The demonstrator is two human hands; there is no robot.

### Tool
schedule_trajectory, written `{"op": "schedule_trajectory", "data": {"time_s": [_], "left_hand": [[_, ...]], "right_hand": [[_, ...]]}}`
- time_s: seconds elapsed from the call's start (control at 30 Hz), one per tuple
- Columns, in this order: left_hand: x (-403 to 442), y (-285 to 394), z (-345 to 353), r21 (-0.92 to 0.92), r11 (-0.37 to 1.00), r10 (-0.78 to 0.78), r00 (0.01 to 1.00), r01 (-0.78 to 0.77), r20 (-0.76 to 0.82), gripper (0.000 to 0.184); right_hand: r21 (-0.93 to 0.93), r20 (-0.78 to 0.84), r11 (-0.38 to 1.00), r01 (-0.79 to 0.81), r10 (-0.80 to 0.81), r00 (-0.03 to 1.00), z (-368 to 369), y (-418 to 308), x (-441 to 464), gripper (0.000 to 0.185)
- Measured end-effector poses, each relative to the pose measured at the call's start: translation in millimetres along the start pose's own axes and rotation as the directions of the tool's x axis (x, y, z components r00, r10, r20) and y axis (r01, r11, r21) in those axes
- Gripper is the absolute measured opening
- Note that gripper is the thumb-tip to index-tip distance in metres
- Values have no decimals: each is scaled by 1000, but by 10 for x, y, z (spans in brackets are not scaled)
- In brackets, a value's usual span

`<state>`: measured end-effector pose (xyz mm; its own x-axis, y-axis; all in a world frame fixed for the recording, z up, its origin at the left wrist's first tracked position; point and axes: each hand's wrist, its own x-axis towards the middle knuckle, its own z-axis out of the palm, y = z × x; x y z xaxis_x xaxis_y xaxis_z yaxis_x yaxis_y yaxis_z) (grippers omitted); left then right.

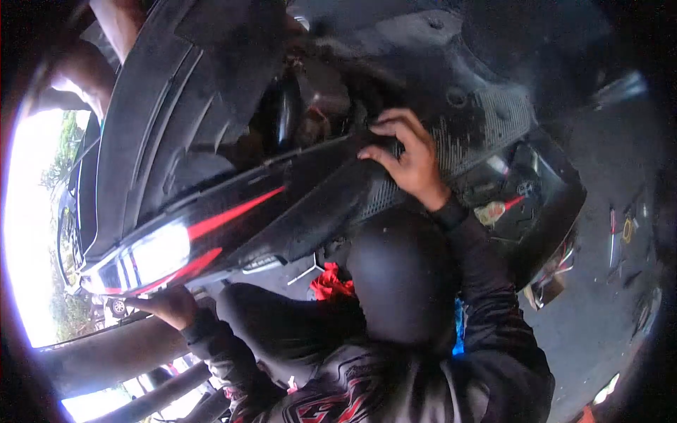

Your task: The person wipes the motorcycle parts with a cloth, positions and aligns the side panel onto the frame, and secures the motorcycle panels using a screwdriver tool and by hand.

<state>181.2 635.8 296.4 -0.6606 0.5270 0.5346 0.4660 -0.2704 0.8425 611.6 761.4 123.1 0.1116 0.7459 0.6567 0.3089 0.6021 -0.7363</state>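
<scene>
A black side panel point(282, 204) with red stripes and a shiny pale patch runs diagonally along the body of a scooter. My right hand point(416, 158) is at its upper right end, with the thumb and curled fingers around the narrow tip. At the lower left end, my left hand point(169, 307) holds the panel's bottom edge from below; its fingertips are partly hidden. Beside the panel, an opening in the body shows dark mechanical parts point(317, 92). The ribbed footboard point(504, 113) lies beyond my right hand.
A black tray-like part point(557, 211) holding small tools and a red-tipped item stands at right. Hand tools point(613, 233) lie on the grey floor. A red cloth point(331, 282) is near my knee. Another person's bare limb point(84, 74) shows at upper left. Thick metal bars point(120, 356) cross the lower left.
</scene>
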Motion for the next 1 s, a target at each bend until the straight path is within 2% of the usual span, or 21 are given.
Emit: {"op": "schedule_trajectory", "data": {"time_s": [0.1,0.17,0.23,0.3,0.33,0.4,0.47,0.5,0.6,0.77,0.87,0.9,0.97,1.0], "left_hand": [[27,-54,-71,90,994,60,998,-57,-35,83],[18,-45,-16,133,989,71,997,-68,-22,74],[-51,-23,30,196,975,105,994,-105,11,75],[-60,154,98,-110,985,-138,990,133,-34,93],[-224,430,595,-27,970,-243,955,242,-171,98],[-188,394,568,-35,975,-223,957,221,-183,95],[-189,331,439,-14,980,-199,965,199,-171,91],[-212,274,418,197,980,2,996,17,-95,87],[-228,266,451,152,986,77,996,-70,-40,78],[-53,95,205,484,820,296,950,-305,97,81],[-36,83,167,522,789,320,942,-322,97,82],[-45,120,208,430,876,227,974,-217,28,81],[-49,148,239,323,940,121,992,-107,-25,80],[-48,140,239,299,946,134,991,-121,-26,79]], "right_hand": [[41,-8,999,-27,27,1000,15,-5,-8,38],[46,-1,997,-57,57,998,26,40,-48,38],[18,-7,997,-70,70,998,32,40,-95,38],[-62,-10,995,-75,74,997,14,24,-118,39],[-61,-7,995,-78,78,997,5,18,-130,39],[-151,-21,988,-39,36,999,-3,4,-150,41],[-153,-42,988,-33,27,999,14,-8,-162,41],[-165,-40,985,-47,41,998,13,-18,-167,41],[-178,-32,982,-61,56,998,22,8,-170,40],[-170,39,985,-8,15,999,31,66,28,40],[-107,125,994,-38,51,991,7,117,78,39],[-67,144,997,-45,55,988,-3,118,99,38],[-31,160,998,-56,60,985,-22,104,86,37],[-33,158,999,-32,37,987,-10,118,56,36]]}}
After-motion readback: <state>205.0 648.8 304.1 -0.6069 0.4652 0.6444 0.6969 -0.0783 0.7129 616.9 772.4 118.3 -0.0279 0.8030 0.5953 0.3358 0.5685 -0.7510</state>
